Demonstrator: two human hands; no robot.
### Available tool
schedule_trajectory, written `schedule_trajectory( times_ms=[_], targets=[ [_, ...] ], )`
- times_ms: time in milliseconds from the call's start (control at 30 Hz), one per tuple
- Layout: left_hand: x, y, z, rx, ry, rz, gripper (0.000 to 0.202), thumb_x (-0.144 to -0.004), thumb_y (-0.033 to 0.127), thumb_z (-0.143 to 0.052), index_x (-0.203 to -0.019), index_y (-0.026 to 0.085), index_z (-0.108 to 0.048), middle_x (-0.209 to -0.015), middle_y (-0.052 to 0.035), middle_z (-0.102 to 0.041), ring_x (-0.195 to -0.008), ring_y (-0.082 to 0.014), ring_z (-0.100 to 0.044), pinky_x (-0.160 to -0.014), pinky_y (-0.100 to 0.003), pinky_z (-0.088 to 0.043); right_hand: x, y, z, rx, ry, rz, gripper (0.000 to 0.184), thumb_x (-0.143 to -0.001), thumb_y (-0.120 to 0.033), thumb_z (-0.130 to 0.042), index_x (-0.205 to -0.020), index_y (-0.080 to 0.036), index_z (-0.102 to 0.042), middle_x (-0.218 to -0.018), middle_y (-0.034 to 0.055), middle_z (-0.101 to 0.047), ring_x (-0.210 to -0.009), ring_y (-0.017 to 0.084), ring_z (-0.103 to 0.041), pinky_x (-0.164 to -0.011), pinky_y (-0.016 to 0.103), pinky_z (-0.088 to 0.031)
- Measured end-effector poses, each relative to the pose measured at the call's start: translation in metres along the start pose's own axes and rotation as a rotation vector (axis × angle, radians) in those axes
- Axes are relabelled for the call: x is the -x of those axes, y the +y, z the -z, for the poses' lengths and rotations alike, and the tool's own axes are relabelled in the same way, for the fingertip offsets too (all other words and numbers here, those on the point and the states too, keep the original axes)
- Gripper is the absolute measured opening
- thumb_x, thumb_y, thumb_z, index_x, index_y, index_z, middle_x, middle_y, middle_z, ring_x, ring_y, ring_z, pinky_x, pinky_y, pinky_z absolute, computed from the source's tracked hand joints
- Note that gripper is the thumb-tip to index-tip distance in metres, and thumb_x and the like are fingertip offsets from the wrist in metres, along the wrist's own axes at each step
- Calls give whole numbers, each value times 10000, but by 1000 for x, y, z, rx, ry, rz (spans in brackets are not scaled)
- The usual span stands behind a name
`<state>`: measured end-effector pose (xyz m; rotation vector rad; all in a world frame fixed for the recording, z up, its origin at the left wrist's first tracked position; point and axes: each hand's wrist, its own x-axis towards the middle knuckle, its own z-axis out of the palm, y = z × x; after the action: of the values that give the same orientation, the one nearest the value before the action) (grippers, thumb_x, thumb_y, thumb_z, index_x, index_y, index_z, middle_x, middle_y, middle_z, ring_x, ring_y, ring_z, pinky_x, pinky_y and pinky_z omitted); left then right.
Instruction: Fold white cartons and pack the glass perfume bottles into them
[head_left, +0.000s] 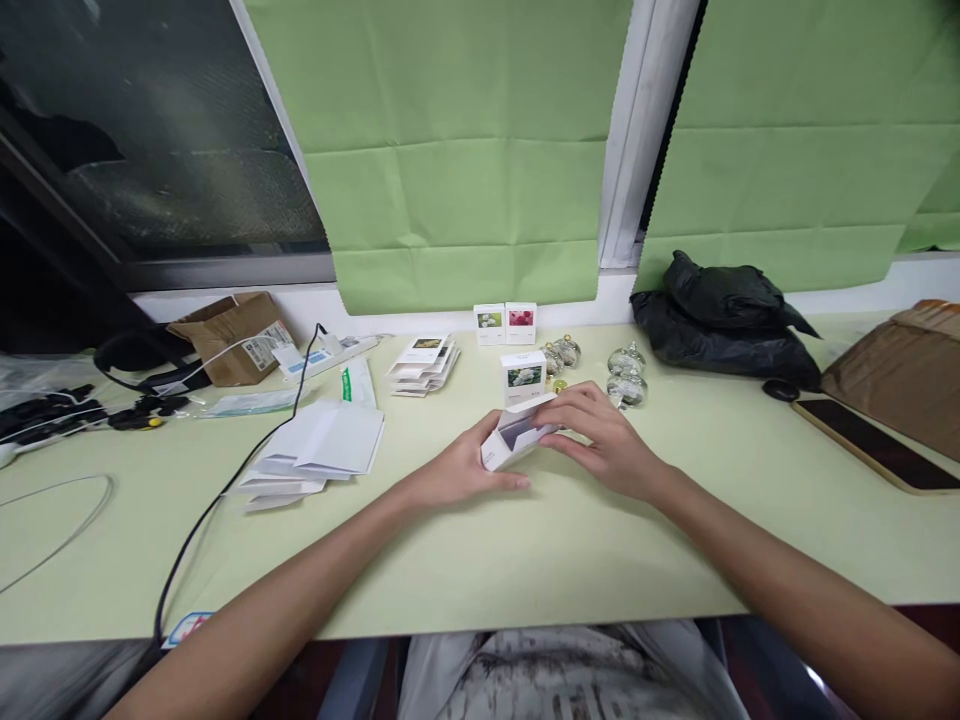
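Observation:
A small white cardboard box (501, 450) with its end open is held over the table in front of me. My left hand (465, 462) wraps round its left side, thumb along the near edge. With fingertips at the open flap, my right hand (606, 440) grips the box's right side. Just behind stands a closed white box with a white-flower picture (523, 377). Two more picture boxes, one with white flowers (490, 322) and one with pink flowers (521, 322), stand at the wall. Clear round ornaments with gold caps (627, 375) lie right of them.
Flattened white boxes (425, 362) are stacked at the back, and folded white sheets (319, 440) lie to the left. A black cable (225, 490) crosses the left side. Right are a black plastic bag (724, 325), a phone (874, 440) and brown cardboard (900, 370); an opened carton (232, 340) stands back left.

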<state>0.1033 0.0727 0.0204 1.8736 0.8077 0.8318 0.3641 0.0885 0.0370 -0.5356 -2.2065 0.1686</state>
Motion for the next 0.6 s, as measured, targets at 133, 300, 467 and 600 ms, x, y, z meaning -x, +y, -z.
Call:
schedule_trajectory(
  times_ms=[133,300,467,600],
  targets=[
    [0,-7,-3,-48,93,29,770,-831,447,-874,-1494,233,-545,-1486,-122,-625,-1374,-334,-592,-1181,-492,-455,1,1,-3,43,15,-11,281,-1054,-285,-641,-1334,-291,-650,-1137,71,-766,-1054,283,-622,-924,464,-533],
    [-1,-7,-6,-26,186,127,665,-827,489,-865,-1363,182,-618,-1271,-121,-735,-1134,-308,-710,-964,-431,-581,0,-1,-3,51,73,23,366,-1053,-238,-644,-1410,-298,-591,-1256,81,-749,-1125,279,-660,-973,477,-526],
    [5,-8,-2,-132,213,28,613,-890,458,-813,-1387,222,-542,-1344,-118,-678,-1178,-284,-676,-958,-412,-580,0,-2,-2,62,126,28,371,-1027,-228,-688,-1381,-296,-602,-1240,80,-748,-1137,279,-671,-977,475,-524],
    [11,-16,12,-370,386,-237,749,-834,413,-878,-1399,262,-411,-1350,-125,-569,-1076,-231,-655,-883,-392,-587,0,-3,-2,75,179,6,331,-1007,-234,-709,-1325,-292,-638,-1198,83,-742,-1106,286,-664,-941,475,-533]
  ],
)
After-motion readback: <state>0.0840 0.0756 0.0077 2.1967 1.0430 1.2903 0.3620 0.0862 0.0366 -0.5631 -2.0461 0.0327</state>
